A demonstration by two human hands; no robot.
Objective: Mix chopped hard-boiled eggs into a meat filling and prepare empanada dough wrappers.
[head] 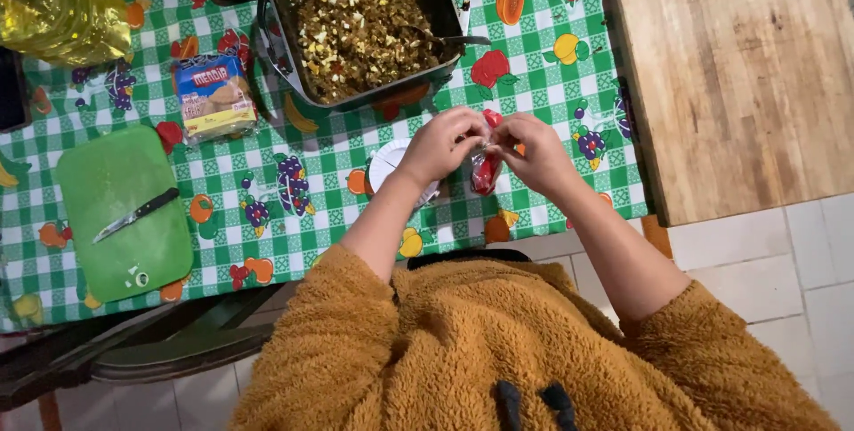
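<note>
**Both hands pinched on a small red packet above the checked tablecloth**

Nearest the camera, the fuzzy mustard-brown sweater [498, 351] fills the lower frame and hides the near table edge and most of both forearms. A dark chair [160, 342] shows only in part at lower left.

The left hand [442, 145] and right hand [531, 153] meet over the near edge of the table. Both are curled, fingertips pinched together on the top of a small red plastic packet [485, 169], which hangs between them. What the packet contains cannot be made out, and the fingers cover its upper end. Beneath the left hand lies a small white paper plate [384, 164], mostly hidden by the wrist.

All of this sits on the green-and-white checked tablecloth printed with fruit [311, 173]. Left of the hands lies a green plastic cutting board [116, 235] with a dark-handled knife [135, 215] resting on it. Farther off, a wrapped pack of crackers [213, 97] lies left of a dark rectangular metal pan of chopped brownish-yellow mixture [356, 22], cut off by the top edge; a spoon handle [458, 40] sticks out on its right. At far left, a clear bottle of yellow oil [58, 8] is only partly in view. To the right stands a bare wooden tabletop [747, 66].
</note>
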